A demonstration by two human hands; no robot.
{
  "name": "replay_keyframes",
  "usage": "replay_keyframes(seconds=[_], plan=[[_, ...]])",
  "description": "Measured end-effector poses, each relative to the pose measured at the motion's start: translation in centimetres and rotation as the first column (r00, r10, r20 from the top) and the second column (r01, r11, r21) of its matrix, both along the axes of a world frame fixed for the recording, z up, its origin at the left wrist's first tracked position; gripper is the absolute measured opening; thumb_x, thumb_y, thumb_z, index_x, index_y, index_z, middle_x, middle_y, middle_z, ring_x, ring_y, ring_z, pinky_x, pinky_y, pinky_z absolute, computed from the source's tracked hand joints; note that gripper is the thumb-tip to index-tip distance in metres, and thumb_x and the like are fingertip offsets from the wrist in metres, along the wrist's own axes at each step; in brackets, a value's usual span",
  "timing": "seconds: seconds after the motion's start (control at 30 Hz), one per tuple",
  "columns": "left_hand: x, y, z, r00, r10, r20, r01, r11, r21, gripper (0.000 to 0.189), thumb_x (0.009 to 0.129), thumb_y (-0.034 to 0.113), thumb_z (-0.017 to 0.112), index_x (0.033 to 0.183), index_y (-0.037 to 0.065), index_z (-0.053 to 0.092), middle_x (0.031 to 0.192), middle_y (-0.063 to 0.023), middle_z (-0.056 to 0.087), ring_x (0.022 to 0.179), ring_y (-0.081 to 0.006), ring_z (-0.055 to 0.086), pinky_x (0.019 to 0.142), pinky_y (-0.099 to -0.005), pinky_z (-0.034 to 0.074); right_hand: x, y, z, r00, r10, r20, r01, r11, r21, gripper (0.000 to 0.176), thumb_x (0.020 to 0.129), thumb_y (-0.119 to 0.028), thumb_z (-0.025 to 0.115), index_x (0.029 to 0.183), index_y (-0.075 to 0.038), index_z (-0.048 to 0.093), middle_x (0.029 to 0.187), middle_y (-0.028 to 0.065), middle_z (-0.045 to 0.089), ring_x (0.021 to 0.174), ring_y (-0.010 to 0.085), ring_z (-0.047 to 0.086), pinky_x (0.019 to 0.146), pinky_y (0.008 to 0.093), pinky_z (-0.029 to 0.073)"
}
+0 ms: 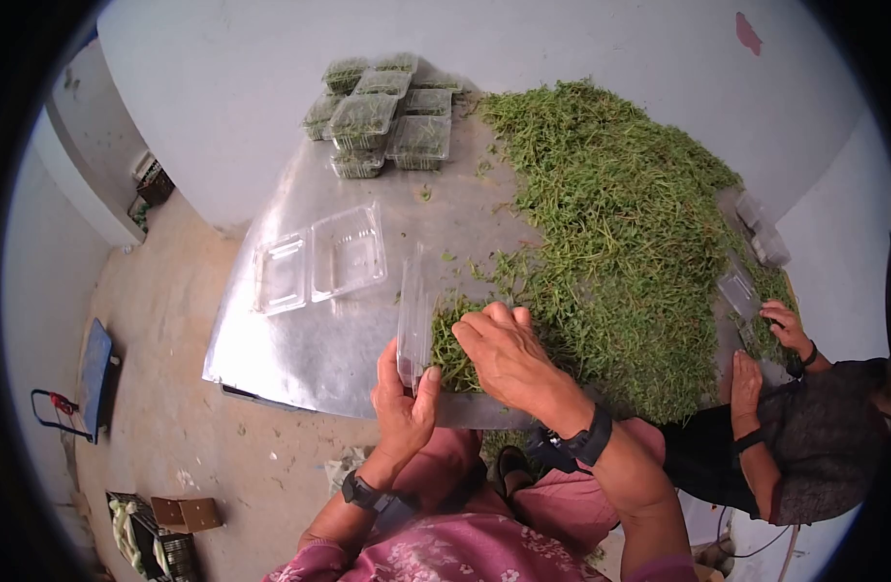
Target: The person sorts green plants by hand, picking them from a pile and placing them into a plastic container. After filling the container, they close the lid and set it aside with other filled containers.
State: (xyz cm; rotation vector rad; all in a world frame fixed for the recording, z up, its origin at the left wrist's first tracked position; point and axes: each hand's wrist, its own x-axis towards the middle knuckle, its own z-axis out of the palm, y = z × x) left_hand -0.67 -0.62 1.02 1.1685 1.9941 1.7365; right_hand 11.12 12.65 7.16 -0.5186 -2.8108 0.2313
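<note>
My left hand (407,398) grips a clear plastic clamshell box (416,320) at the table's near edge, its lid standing upright and its thumb side against the greens. My right hand (509,354) lies with curled fingers on a bunch of leafy green stems (453,361) beside that lid. The fingertips are partly hidden in the greens. An opened clamshell box (349,254) lies flat to the left, with nothing in it. A large heap of the same greens (620,223) spreads over the table's right side.
Several filled, closed boxes (363,121) are stacked at the back of the metal table (300,364). At right, a co-worker's hands (787,325) are near another clear box (739,293). Stacked containers (762,229) stand by the wall. A blue trolley (96,378) and a crate (179,553) are on the floor.
</note>
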Motion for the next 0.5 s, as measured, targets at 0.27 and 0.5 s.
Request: replay_keyframes(seconds=[0.27,0.5], plan=[[0.5,0.3,1.0,0.999,-0.007,0.054,0.009,0.999,-0.038,0.061,0.083,0.016,0.073,0.132,-0.003,0.042,0.090,-0.0123,0.067,0.078,-0.0172,0.064,0.071,-0.0314,0.052,0.3,0.1,-0.8,0.982,-0.002,-0.187,0.009,0.999,0.032,0.012,0.079,-0.003,0.056,0.089,-0.008,0.057,0.090,0.0054,0.052,0.095,0.0240,0.049,0.080,0.0393,0.035],[0.2,0.5,-0.7,0.995,0.005,0.097,-0.005,1.000,-0.003,0.056,0.082,0.009,0.069,0.131,-0.003,0.045,0.081,-0.0078,0.062,0.071,-0.0133,0.058,0.064,-0.0290,0.049,0.5,0.1,1.4,0.922,0.012,-0.387,-0.068,0.989,-0.133,0.014,0.081,-0.005,0.058,0.095,-0.004,0.061,0.099,0.0088,0.054,0.095,0.0272,0.052,0.081,0.0395,0.041]])
